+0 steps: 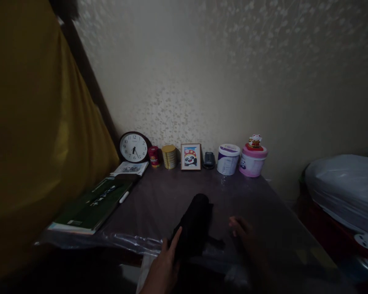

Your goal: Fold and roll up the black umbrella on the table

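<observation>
Two hands work at the tabletop's near edge. The left hand lays straight fingers against a black rolled bundle; the right hand rests loose and empty beside it. Ungripped, the bundle could roll across the slick plastic cover toward the far-edge framed picture.

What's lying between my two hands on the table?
In the head view, a black rolled bundle lies between the left hand, touching it, and the right hand.
</observation>
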`<state>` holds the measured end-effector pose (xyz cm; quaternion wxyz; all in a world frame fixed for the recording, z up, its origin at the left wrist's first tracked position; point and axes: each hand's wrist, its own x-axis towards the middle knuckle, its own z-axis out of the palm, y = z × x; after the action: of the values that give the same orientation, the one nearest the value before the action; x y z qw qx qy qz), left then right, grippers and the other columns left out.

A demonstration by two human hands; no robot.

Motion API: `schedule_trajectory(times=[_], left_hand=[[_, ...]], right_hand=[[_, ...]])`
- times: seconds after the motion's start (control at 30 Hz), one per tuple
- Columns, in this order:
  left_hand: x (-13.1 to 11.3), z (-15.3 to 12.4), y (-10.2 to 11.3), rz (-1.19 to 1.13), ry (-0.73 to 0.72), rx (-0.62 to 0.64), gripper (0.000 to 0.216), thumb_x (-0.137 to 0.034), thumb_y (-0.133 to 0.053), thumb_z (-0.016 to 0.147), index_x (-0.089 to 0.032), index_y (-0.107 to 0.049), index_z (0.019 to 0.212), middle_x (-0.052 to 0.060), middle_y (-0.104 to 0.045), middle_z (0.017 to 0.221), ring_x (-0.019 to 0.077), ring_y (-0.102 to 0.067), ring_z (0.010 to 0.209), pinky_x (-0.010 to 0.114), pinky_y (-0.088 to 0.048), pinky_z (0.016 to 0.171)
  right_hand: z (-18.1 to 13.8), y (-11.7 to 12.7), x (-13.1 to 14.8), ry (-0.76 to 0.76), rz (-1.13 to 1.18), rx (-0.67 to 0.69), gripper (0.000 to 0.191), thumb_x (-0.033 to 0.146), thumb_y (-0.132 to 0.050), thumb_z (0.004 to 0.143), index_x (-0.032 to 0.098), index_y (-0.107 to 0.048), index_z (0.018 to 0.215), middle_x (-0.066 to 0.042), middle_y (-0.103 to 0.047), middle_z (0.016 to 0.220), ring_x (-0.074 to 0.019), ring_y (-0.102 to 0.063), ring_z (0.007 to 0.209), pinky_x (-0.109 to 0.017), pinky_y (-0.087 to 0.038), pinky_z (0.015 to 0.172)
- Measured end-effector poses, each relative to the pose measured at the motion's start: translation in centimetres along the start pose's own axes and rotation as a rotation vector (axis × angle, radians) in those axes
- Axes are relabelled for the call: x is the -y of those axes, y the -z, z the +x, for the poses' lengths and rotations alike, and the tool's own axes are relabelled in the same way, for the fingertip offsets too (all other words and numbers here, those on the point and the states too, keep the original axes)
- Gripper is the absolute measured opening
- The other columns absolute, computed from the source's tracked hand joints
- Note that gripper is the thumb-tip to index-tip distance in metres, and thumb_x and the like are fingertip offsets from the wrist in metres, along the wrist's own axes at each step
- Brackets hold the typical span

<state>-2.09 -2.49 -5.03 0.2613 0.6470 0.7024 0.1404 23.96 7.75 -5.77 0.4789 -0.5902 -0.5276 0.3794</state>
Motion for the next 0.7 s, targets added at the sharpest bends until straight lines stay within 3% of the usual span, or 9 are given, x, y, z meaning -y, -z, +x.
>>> schedule_trajectory(times=[0.27,0.43,0.53,0.7], left_hand=[[0.9,-0.1,0.0,-0.008,-0.037,0.023,0.062,-0.019,-0.033,0.085,-0.037,-0.007,0.138,0.004,-0.037,0.14,0.0185,-0.055,0.11,0.026,-0.043,0.086],[2.2,0.8,-0.4,-0.253,-0.119,-0.036,0.074,-0.016,-0.042,0.079,-0.023,-0.001,0.141,0.006,-0.031,0.144,0.0143,-0.034,0.129,0.027,-0.03,0.103],[2.3,1.4,-0.3,-0.428,-0.109,0.013,0.085,-0.018,-0.048,0.076,-0.018,0.008,0.14,0.007,-0.034,0.142,0.014,-0.033,0.129,0.03,-0.028,0.106],[2.5,1.7,-0.2,-0.481,-0.18,0.027,0.075,-0.016,-0.048,0.074,-0.021,-0.014,0.14,0.003,-0.033,0.142,0.0148,-0.031,0.13,0.03,-0.024,0.108]], right_hand=[[-0.3,0.1,0.4,-0.003,0.007,0.012,0.032,0.052,-0.056,0.068,0.02,-0.061,0.069,0.001,-0.053,0.054,-0.0153,-0.052,0.056,-0.024,-0.038,0.051],[-0.1,0.1,-0.5,0.02,0.002,0.023,0.032,0.051,-0.053,0.071,0.02,-0.061,0.071,0.0,-0.056,0.059,-0.0146,-0.053,0.057,-0.025,-0.04,0.056],[0.0,0.0,-0.7,-0.004,0.001,0.019,0.033,0.052,-0.053,0.07,0.02,-0.061,0.073,0.0,-0.057,0.06,-0.0156,-0.054,0.058,-0.025,-0.041,0.055],[-0.2,-0.1,0.5,-0.027,0.015,0.001,0.035,0.054,-0.056,0.065,0.02,-0.061,0.069,-0.002,-0.059,0.063,-0.0151,-0.052,0.056,-0.025,-0.041,0.053]])
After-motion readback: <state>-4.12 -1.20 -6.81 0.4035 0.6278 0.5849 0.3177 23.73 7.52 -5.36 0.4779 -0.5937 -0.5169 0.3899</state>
